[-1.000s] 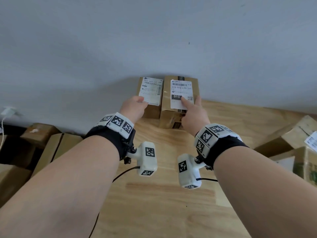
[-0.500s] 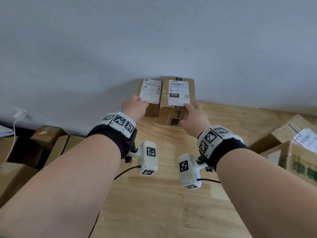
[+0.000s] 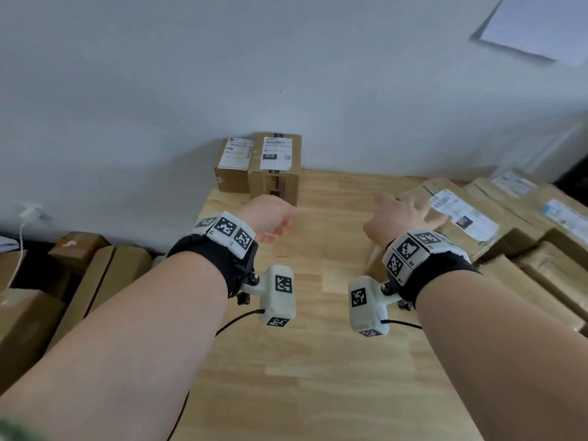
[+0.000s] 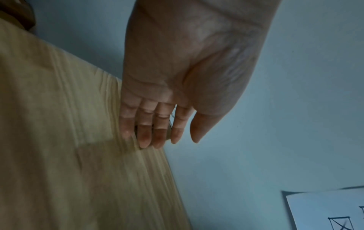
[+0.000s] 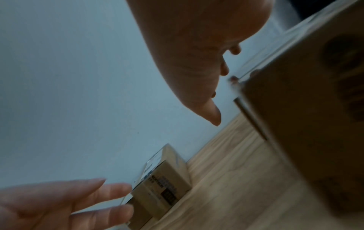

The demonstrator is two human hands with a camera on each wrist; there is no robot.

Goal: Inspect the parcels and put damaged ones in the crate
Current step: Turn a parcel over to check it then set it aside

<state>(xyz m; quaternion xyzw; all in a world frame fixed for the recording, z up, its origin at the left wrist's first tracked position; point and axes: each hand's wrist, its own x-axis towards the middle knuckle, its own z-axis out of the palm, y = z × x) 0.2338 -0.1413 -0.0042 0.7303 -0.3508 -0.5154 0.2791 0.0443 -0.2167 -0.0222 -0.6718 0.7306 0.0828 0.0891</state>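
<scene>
Two small brown parcels stand side by side against the wall, the left parcel [image 3: 234, 168] and the right parcel [image 3: 275, 170] [image 5: 167, 185], each with a white label on top. My left hand [image 3: 275, 229] [image 4: 157, 140] hovers just in front of them with straight, relaxed fingers and holds nothing. My right hand [image 3: 404, 211] is spread open over the near left corner of a large flat parcel [image 3: 461, 224] [image 5: 305, 124] with a white label marked 010. Motion blur hides whether it touches it. No crate is in view.
More labelled parcels [image 3: 541, 256] are stacked at the table's right side. The wooden table [image 3: 318, 361] runs to the wall. Cardboard boxes [image 3: 95, 275] lie below its left edge, near a white plug and cable [image 3: 28, 213]. A paper sheet [image 3: 537, 27] hangs on the wall.
Both hands have let go of the two small parcels at the wall. The left hand drew back a little; the right hand swung right to the large parcel.
</scene>
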